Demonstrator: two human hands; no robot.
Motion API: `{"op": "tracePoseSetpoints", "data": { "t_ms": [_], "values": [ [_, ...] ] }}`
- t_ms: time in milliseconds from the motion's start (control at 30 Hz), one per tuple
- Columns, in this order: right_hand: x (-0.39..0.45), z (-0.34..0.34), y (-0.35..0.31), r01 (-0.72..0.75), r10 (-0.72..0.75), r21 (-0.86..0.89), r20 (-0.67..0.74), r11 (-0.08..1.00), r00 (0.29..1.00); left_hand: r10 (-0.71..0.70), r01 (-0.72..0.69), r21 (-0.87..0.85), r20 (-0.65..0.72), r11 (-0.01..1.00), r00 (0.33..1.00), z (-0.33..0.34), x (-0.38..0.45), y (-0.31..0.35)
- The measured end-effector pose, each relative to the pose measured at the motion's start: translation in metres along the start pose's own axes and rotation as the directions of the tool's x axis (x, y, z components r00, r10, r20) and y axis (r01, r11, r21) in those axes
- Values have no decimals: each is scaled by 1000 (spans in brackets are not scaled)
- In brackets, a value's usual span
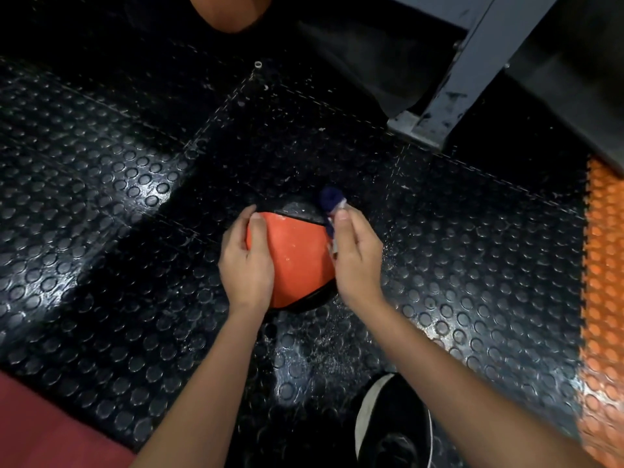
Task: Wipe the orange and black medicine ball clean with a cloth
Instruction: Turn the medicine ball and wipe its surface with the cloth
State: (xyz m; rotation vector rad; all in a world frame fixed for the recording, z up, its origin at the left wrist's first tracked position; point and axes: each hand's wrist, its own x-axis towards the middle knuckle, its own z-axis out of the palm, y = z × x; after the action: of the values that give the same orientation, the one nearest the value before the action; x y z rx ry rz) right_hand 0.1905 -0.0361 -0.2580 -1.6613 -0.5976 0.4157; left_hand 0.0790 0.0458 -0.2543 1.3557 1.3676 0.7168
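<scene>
Medicine ball (297, 255), orange panel up — left hand (246, 261) cups it, right hand (354, 255) pinches cloth (329, 201) against it.

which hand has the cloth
The right hand holds the blue cloth against the ball; the left hand only grips the ball's other side.

No readable text, labels or numbers anywhere — ball (297, 251) surface plain (slightly blurred).
</scene>
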Motion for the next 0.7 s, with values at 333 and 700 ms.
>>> {"op": "tracePoseSetpoints", "data": {
  "t_ms": [333, 700],
  "values": [
    [23, -4, -12, -387, 385, -5, -95, 922, 918, -21, 22, 75, -6, 997, 1000, 11, 11, 14],
    [18, -21, 11, -612, 617, 154, 13, 776, 787, 5, -6, 42, 43, 999, 999, 7, 4, 11]
  ]
}}
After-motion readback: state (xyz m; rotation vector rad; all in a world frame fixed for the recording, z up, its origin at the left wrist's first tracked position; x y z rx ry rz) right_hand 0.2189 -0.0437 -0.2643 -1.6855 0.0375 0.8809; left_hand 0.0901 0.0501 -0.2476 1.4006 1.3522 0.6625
